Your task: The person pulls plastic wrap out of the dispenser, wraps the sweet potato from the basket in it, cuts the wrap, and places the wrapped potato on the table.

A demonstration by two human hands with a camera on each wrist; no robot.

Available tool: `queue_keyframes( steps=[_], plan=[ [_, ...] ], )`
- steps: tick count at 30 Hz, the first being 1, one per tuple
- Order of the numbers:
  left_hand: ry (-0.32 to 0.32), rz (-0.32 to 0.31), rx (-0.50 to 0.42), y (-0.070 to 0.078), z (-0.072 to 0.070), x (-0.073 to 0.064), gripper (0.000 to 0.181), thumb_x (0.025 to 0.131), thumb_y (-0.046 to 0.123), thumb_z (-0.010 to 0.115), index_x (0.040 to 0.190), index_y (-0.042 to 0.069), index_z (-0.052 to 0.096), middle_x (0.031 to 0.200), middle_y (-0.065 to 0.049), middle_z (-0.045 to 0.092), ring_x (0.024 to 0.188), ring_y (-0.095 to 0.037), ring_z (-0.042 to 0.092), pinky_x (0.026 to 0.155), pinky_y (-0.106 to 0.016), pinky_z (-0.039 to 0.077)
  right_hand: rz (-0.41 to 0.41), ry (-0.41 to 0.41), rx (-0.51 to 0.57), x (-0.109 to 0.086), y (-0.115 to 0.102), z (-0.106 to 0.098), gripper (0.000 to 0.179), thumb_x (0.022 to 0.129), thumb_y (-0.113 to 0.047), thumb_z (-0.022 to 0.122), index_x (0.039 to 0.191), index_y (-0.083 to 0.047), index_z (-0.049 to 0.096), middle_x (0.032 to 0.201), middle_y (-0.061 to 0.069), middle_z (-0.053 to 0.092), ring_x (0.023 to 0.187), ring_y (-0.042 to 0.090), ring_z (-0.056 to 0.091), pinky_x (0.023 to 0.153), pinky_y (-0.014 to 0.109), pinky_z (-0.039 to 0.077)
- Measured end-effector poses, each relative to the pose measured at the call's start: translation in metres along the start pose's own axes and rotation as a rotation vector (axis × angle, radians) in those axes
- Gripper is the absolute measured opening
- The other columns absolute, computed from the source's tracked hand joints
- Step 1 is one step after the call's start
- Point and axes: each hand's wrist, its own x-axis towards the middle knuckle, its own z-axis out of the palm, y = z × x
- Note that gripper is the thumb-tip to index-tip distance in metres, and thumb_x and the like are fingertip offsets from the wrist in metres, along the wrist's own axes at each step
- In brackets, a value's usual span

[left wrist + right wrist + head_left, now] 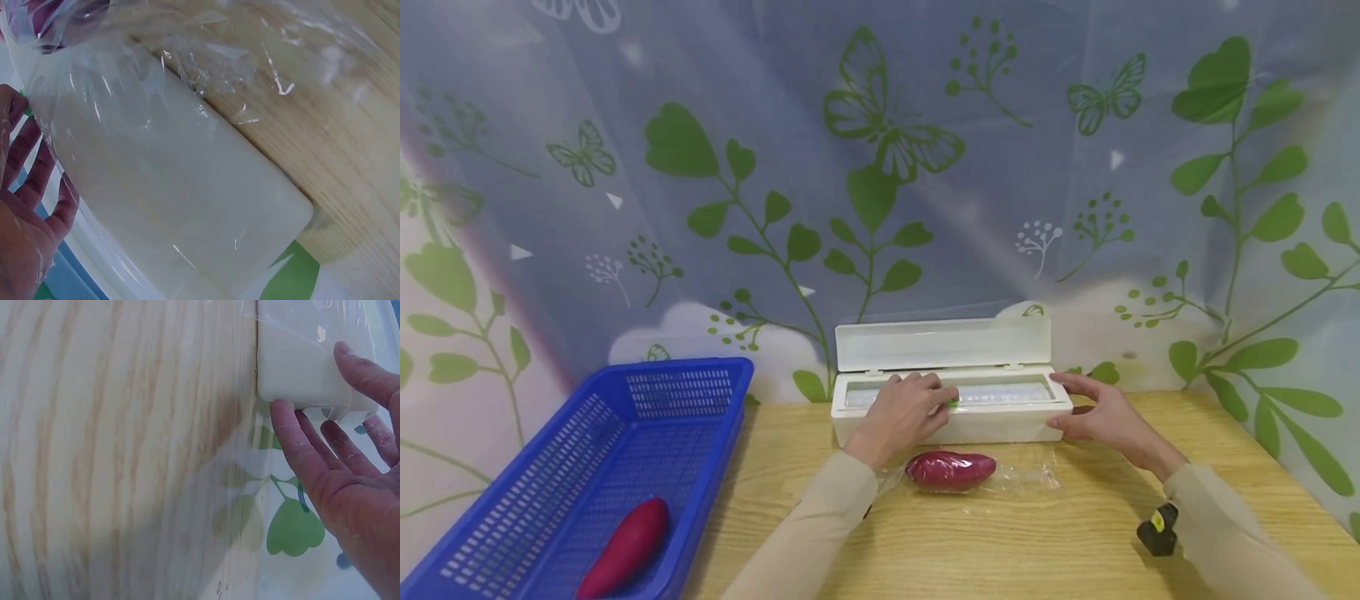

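A white cling film dispenser [951, 425] sits on the table with its lid [943, 346] raised, a roll of film [1000, 393] inside. My left hand [904, 412] is over its front edge, fingers bent at a small green slide cutter [953, 405]. My right hand [1105, 417] grips the dispenser's right end, thumb on one side and fingers round the corner. Clear film [187, 69] drapes over the front wall. Just before the dispenser lies a red-purple sweet potato [951, 471] covered in film, with loose film spreading at both ends.
At the left stands a blue perforated basket [688, 467] holding another sweet potato [628, 546]. A patterned curtain [925, 208] hangs close behind the dispenser. Near my right sleeve is a small black device [1157, 533] with a yellow mark.
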Motion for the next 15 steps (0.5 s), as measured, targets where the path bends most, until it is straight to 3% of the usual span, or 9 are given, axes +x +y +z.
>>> queue_keyframes(
  steps=[5, 15],
  plan=[
    [0.015, 0.004, 0.007, -0.0009, 0.0016, -0.0020, 0.020, 0.102, 0.029, 0.057, 0.117, 0.031, 0.070, 0.108, 0.007, 0.073, 0.092, -0.015, 0.070, 0.078, -0.034, 0.056, 0.003, -0.003, -0.001, -0.0010, -0.0004, 0.0008, 0.085, 0.090, -0.019, 0.078, 0.160, -0.009, 0.032, 0.167, 0.027, 0.019, 0.105, 0.020, 0.070, 0.086, 0.038, 0.062],
    [0.023, 0.003, -0.014, -0.0065, -0.0003, -0.0042, 0.022, 0.100, 0.027, 0.060, 0.118, 0.029, 0.072, 0.110, 0.005, 0.074, 0.095, -0.016, 0.071, 0.082, -0.035, 0.057, 0.003, -0.004, -0.003, -0.0001, 0.0003, -0.0021, 0.085, 0.090, -0.020, 0.079, 0.160, -0.010, 0.032, 0.166, 0.026, 0.020, 0.106, 0.022, 0.070, 0.085, 0.036, 0.062]
  ],
)
